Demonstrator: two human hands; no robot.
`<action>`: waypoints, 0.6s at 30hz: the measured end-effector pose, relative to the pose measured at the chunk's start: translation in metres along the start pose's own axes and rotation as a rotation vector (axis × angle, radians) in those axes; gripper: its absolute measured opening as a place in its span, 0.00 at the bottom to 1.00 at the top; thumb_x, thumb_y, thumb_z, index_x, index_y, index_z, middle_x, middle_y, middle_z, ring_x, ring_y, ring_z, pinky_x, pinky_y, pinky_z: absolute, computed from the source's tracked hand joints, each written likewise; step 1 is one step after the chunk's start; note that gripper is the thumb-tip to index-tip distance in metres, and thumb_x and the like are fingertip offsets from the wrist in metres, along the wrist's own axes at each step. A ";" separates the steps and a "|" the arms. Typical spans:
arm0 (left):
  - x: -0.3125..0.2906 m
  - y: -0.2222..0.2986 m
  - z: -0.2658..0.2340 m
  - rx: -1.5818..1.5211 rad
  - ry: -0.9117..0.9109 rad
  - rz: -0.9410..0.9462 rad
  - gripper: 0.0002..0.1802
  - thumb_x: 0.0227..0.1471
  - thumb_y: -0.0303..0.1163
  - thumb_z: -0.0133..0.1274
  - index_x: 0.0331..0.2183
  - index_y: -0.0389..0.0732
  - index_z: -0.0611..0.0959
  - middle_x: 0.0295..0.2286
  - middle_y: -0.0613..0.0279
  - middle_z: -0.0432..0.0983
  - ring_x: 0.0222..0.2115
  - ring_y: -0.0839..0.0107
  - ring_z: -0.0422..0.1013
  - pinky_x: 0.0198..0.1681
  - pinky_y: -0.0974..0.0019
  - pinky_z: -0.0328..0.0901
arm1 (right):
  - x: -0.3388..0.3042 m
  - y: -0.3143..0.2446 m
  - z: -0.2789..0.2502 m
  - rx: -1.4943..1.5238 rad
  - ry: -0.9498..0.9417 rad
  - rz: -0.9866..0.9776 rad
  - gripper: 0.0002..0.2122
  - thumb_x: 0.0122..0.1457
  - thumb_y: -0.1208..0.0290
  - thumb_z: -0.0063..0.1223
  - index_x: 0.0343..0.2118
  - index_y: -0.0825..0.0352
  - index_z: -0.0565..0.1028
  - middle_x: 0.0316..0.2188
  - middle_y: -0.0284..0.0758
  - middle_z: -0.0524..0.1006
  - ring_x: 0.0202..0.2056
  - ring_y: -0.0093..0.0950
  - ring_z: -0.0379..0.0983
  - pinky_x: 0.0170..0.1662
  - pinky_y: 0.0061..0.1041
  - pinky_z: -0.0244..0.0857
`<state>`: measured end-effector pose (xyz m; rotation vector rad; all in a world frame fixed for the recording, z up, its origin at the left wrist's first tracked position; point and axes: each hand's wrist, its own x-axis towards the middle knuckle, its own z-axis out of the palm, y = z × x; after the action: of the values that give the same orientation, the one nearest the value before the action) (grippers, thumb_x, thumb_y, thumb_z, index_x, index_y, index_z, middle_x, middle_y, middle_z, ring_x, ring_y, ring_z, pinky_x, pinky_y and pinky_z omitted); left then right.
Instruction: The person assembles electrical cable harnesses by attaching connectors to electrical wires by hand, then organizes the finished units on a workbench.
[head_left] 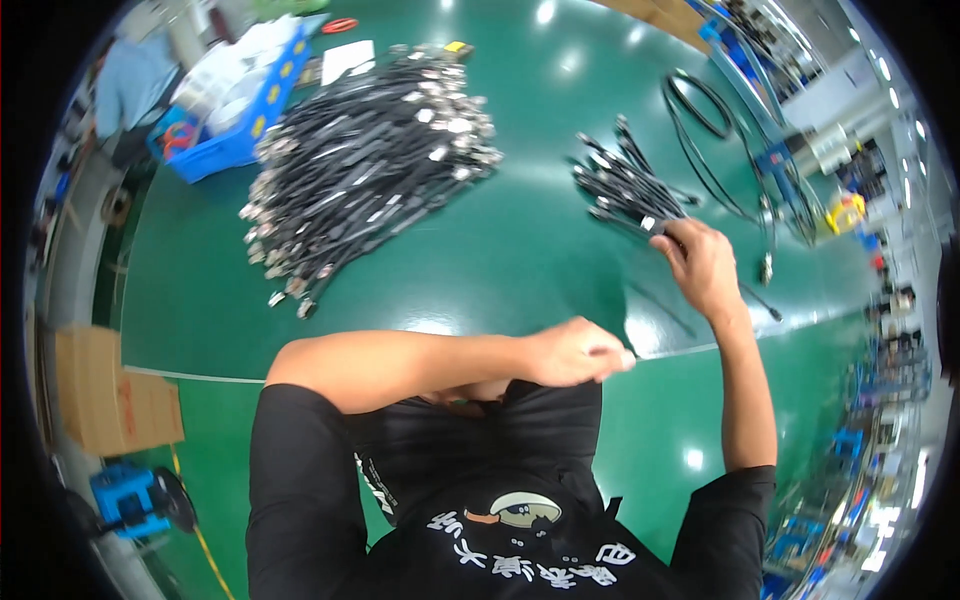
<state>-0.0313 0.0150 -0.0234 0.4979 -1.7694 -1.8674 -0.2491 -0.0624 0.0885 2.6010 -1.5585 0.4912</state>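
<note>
I'm watching from my end, and the right hand [703, 268] is over the lower end of the small cable bunch [632, 178], right of centre in the upper half of the frame. Thumb and fingers bend in around the dark cable ends, but with the blur I can't tell whether they're closed on one, on several, or only touching. Over to the left hand [572, 353]: it's at lower centre by the near edge of the green table [540, 270], loosely curled, with nothing showing in it, though I can't see into the palm.

The cables look short, black and fanned out, with pale metallic-looking connectors at the upper left ends. I'd judge each one light and springy, bendy along its length but rigid at the plug, the jacket perhaps a touch slick. I'd take hold of the jacket just behind a connector (never by the contacts, if I can help it) and lift singly, since neighbours could snag. The big cable pile [365, 165] sits at upper left, laid roughly side by side, beside the blue bin [268, 103].
</note>
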 end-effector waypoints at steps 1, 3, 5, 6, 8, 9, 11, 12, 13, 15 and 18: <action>-0.003 0.005 -0.004 0.099 -0.059 0.061 0.24 0.67 0.43 0.53 0.24 0.36 0.78 0.18 0.66 0.71 0.20 0.77 0.65 0.24 0.62 0.61 | 0.021 0.000 0.009 -0.091 0.062 -0.052 0.10 0.58 0.70 0.68 0.40 0.69 0.83 0.42 0.45 0.81 0.42 0.47 0.80 0.45 0.41 0.74; -0.006 -0.003 -0.005 0.248 -0.072 0.151 0.27 0.68 0.45 0.54 0.22 0.35 0.74 0.15 0.66 0.62 0.19 0.77 0.58 0.24 0.62 0.58 | 0.062 -0.027 0.019 0.003 0.032 -0.203 0.10 0.57 0.71 0.68 0.41 0.68 0.83 0.43 0.45 0.80 0.44 0.47 0.79 0.47 0.42 0.74; -0.007 -0.011 -0.002 0.246 -0.035 0.191 0.21 0.64 0.41 0.57 0.25 0.36 0.76 0.17 0.63 0.65 0.19 0.73 0.62 0.25 0.60 0.61 | 0.090 -0.068 0.037 0.167 -0.017 -0.355 0.11 0.56 0.76 0.66 0.43 0.67 0.83 0.44 0.43 0.80 0.45 0.47 0.79 0.49 0.41 0.74; -0.007 -0.015 0.001 0.245 0.001 0.189 0.21 0.64 0.41 0.57 0.25 0.36 0.76 0.17 0.63 0.65 0.19 0.73 0.62 0.25 0.60 0.61 | 0.101 -0.095 0.046 0.202 -0.031 -0.455 0.11 0.56 0.77 0.65 0.43 0.67 0.83 0.43 0.43 0.79 0.45 0.46 0.79 0.49 0.41 0.74; -0.008 -0.023 0.002 0.235 0.029 0.273 0.14 0.61 0.37 0.60 0.30 0.36 0.78 0.21 0.58 0.72 0.22 0.65 0.69 0.29 0.57 0.65 | 0.115 -0.159 0.069 0.354 -0.150 -0.599 0.13 0.55 0.79 0.66 0.45 0.67 0.82 0.46 0.42 0.79 0.47 0.45 0.79 0.51 0.40 0.74; -0.009 -0.021 0.001 0.235 0.044 0.273 0.14 0.61 0.37 0.60 0.30 0.36 0.78 0.21 0.58 0.72 0.22 0.65 0.69 0.29 0.57 0.65 | 0.118 -0.185 0.082 0.399 -0.178 -0.665 0.13 0.55 0.78 0.66 0.45 0.67 0.82 0.47 0.42 0.79 0.48 0.45 0.78 0.51 0.40 0.74; -0.009 -0.014 0.002 0.343 -0.037 0.280 0.12 0.59 0.35 0.59 0.35 0.35 0.79 0.27 0.53 0.77 0.30 0.58 0.74 0.37 0.54 0.69 | 0.123 -0.226 0.104 0.384 -0.127 -0.772 0.13 0.55 0.74 0.67 0.44 0.66 0.81 0.44 0.40 0.78 0.46 0.43 0.77 0.48 0.41 0.72; -0.009 -0.018 0.004 0.252 -0.052 0.259 0.14 0.60 0.37 0.57 0.35 0.33 0.79 0.29 0.51 0.78 0.34 0.55 0.75 0.42 0.54 0.69 | 0.122 -0.244 0.112 0.337 -0.119 -0.754 0.13 0.55 0.73 0.67 0.44 0.66 0.81 0.44 0.39 0.78 0.46 0.42 0.77 0.46 0.40 0.72; -0.010 -0.018 0.005 0.248 -0.035 0.255 0.14 0.60 0.37 0.57 0.35 0.33 0.79 0.29 0.51 0.78 0.34 0.55 0.75 0.42 0.54 0.69 | 0.121 -0.257 0.118 0.289 -0.111 -0.739 0.14 0.55 0.73 0.68 0.44 0.66 0.81 0.44 0.39 0.78 0.45 0.41 0.77 0.45 0.40 0.71; -0.012 -0.017 0.007 0.357 -0.029 0.274 0.15 0.60 0.38 0.55 0.36 0.33 0.79 0.30 0.52 0.78 0.35 0.55 0.75 0.45 0.54 0.69 | 0.126 -0.262 0.133 0.254 -0.079 -0.743 0.13 0.54 0.73 0.67 0.44 0.65 0.81 0.42 0.38 0.79 0.43 0.41 0.77 0.42 0.39 0.70; -0.010 -0.016 0.005 0.331 -0.042 0.303 0.15 0.60 0.38 0.55 0.36 0.33 0.79 0.30 0.52 0.78 0.34 0.55 0.74 0.43 0.54 0.69 | 0.135 -0.250 0.134 0.437 -0.009 -0.749 0.11 0.55 0.77 0.65 0.42 0.65 0.80 0.36 0.39 0.80 0.39 0.42 0.78 0.42 0.39 0.71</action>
<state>-0.0287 0.0251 -0.0398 0.2874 -2.0646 -1.3978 0.0583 -0.0854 0.0291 3.2057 -0.3986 0.7875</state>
